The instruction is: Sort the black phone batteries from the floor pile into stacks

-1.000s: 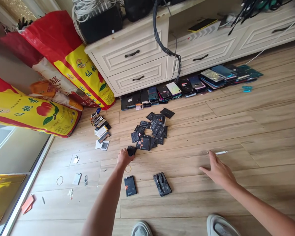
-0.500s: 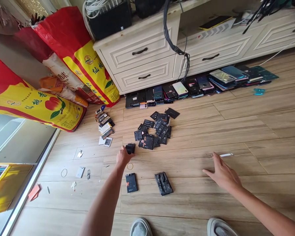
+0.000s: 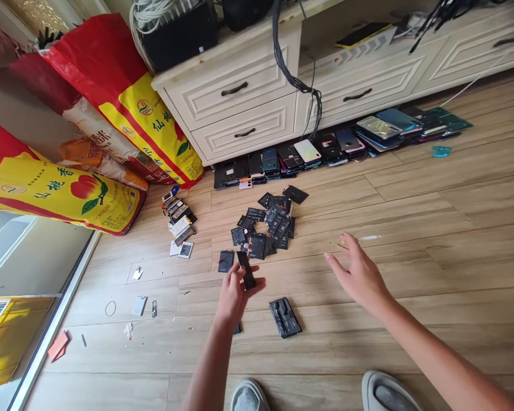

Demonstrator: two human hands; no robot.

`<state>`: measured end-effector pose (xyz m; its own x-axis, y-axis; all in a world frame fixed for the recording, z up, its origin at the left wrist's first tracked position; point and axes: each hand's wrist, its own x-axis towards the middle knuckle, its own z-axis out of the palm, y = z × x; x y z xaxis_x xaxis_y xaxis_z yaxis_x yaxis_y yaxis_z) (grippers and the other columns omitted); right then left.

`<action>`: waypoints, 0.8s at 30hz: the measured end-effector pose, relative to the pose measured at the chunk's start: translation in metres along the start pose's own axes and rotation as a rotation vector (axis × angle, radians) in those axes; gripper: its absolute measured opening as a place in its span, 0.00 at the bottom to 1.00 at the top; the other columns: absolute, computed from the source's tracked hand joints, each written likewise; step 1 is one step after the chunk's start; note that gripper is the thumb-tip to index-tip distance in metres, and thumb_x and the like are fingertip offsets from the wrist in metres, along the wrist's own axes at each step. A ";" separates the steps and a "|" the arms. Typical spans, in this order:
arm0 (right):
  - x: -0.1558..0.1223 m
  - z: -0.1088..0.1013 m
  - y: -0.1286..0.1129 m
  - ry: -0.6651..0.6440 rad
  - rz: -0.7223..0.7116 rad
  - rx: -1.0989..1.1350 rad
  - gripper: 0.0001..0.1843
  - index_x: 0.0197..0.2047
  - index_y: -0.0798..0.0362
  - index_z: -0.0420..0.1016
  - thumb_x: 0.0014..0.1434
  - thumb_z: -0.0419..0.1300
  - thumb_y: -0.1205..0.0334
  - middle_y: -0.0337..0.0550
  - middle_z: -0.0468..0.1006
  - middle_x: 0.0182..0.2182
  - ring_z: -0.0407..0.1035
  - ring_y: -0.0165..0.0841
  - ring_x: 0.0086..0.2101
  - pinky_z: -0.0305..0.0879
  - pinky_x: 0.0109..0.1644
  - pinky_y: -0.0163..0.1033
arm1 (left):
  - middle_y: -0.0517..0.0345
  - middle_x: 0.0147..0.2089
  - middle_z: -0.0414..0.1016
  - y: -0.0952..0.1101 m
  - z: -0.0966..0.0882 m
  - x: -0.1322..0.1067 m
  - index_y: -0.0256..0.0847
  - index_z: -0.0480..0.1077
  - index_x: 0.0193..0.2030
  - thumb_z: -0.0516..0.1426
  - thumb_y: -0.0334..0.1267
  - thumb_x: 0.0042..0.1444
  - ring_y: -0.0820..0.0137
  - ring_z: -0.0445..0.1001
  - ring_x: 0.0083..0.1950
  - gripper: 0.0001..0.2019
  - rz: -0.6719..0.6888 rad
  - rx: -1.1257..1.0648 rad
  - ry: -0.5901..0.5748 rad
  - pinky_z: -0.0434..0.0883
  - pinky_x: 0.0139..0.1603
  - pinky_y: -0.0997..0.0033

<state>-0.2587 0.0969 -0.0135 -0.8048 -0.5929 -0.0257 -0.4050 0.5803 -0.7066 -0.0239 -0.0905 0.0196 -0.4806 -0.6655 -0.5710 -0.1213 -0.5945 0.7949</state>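
Observation:
My left hand (image 3: 235,290) grips a flat black phone battery (image 3: 246,270) tilted up on its edge, fingers on one side and thumb on the other. Just behind it lies another black battery (image 3: 225,261), flat on the floor. A loose heap of black phone batteries (image 3: 278,220) spreads beyond my left hand. In front, to its right, is a black battery bundle (image 3: 285,317) with a shiny wrapping. A further battery (image 3: 237,329) is mostly hidden by my left forearm. My right hand (image 3: 362,277) hovers over the floor, thumb and fingers apart, near a white strip (image 3: 369,237).
Stacked phones (image 3: 308,153) line the foot of the white cabinet (image 3: 244,108). A pile of mixed batteries (image 3: 180,220) lies to the left, with small scraps and a wire ring (image 3: 110,308) nearby. Red-and-yellow sacks (image 3: 89,194) stand at the left. My shoes (image 3: 248,395) are at the bottom.
My left hand has moved right and toward me, lifting a battery off the floor; another lies where the hand was. My right hand has shifted left and slightly farther away, still open.

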 end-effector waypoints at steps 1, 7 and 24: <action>-0.001 -0.002 -0.016 -0.015 -0.021 0.092 0.37 0.71 0.50 0.56 0.67 0.55 0.40 0.62 0.69 0.67 0.76 0.53 0.59 0.73 0.62 0.58 | 0.42 0.55 0.81 0.002 0.013 -0.009 0.39 0.71 0.58 0.63 0.53 0.54 0.56 0.84 0.44 0.28 -0.062 -0.148 -0.075 0.78 0.54 0.51; -0.018 -0.013 -0.075 -0.096 -0.017 0.539 0.39 0.70 0.41 0.57 0.63 0.66 0.39 0.55 0.67 0.70 0.78 0.49 0.55 0.75 0.62 0.57 | 0.41 0.44 0.84 0.015 0.071 -0.032 0.37 0.74 0.46 0.69 0.53 0.51 0.56 0.83 0.38 0.24 -0.149 -0.313 -0.220 0.80 0.48 0.53; -0.031 -0.027 -0.123 -0.142 -0.014 0.780 0.36 0.68 0.40 0.62 0.61 0.70 0.49 0.53 0.65 0.71 0.81 0.34 0.39 0.82 0.50 0.45 | 0.49 0.54 0.81 0.011 0.086 -0.061 0.42 0.80 0.48 0.64 0.63 0.58 0.57 0.76 0.59 0.26 0.211 0.001 -0.084 0.71 0.63 0.62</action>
<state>-0.1955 0.0596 0.0934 -0.7173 -0.6936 -0.0661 0.0489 0.0445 -0.9978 -0.0706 -0.0184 0.0809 -0.5664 -0.7348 -0.3732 -0.0112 -0.4460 0.8950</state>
